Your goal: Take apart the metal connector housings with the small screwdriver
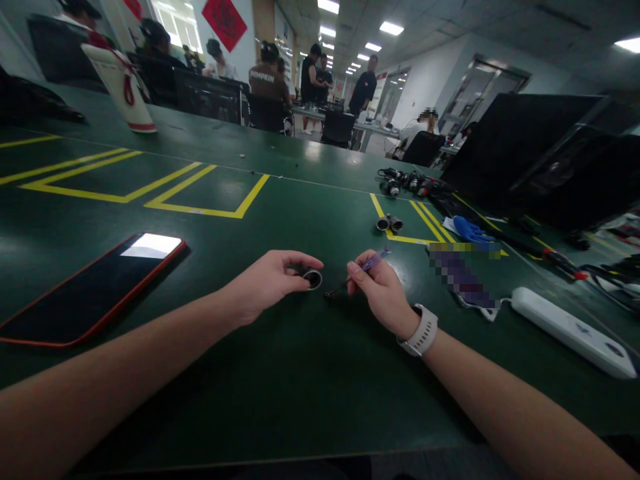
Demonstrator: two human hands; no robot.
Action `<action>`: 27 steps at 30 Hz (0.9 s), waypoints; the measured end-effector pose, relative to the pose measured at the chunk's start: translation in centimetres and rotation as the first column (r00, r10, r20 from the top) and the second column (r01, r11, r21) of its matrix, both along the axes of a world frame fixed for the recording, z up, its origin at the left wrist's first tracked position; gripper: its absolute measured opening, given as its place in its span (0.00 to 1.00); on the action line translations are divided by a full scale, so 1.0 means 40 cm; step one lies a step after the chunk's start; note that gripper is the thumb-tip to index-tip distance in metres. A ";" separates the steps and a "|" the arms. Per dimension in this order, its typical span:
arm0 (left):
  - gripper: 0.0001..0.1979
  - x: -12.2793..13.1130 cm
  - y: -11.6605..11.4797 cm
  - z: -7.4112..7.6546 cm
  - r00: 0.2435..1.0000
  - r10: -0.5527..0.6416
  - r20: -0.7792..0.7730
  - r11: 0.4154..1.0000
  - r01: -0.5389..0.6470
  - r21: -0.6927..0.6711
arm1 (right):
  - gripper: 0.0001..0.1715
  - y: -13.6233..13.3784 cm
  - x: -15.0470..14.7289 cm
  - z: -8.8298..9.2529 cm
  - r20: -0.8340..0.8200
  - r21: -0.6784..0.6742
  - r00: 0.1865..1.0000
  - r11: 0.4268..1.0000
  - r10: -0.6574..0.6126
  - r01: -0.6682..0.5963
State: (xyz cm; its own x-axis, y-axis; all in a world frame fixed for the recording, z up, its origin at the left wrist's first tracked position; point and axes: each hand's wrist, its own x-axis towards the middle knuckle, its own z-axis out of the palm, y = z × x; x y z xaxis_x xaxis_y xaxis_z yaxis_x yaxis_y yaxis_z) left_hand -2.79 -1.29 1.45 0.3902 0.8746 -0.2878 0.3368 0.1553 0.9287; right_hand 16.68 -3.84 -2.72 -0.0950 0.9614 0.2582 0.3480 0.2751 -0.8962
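Note:
My left hand (267,283) grips a round metal connector shell (313,279) between thumb and fingers, its dark open end facing right. In my right hand (377,287) is a small screwdriver with a clear purple handle (376,259), its thin shaft slanting down to the left. At the shaft's lower end sits a small dark part (329,294); whether it touches the tip or lies on the table, I cannot tell. A short gap separates this part from the connector shell. A pale watch band (423,331) circles my right wrist.
On the green table (280,400), a phone with an orange edge (95,287) lies left. Two metal connectors (389,223), black cabled parts (407,181), a blue glove (473,230), a blurred-out device (463,277) and a white power bank-like block (573,330) lie right. A cup (123,90) stands back left.

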 end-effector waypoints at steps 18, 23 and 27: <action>0.19 0.006 -0.011 0.006 0.953 0.154 0.260 0.981 -0.115 -0.158 | 0.06 -0.007 -0.018 0.017 -0.538 0.015 0.840 0.996 -0.063 0.084; 0.19 0.003 -0.016 0.001 0.954 0.130 0.272 0.989 -0.106 -0.102 | 0.02 -0.047 -0.031 0.023 -0.429 0.156 0.893 0.985 0.139 -0.079; 0.19 0.008 -0.033 -0.004 0.949 0.128 0.288 0.990 -0.107 -0.087 | 0.00 -0.078 -0.033 0.024 -0.163 0.268 0.978 0.960 0.129 -0.082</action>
State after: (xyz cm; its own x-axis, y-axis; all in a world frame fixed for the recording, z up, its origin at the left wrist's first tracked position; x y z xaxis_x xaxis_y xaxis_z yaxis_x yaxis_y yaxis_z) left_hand -2.48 -2.62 1.31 0.3621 0.9011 -0.2386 0.0282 0.2453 0.9690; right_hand 15.35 -6.97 -1.77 -0.1225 0.8464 0.5183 0.1465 0.5319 -0.8340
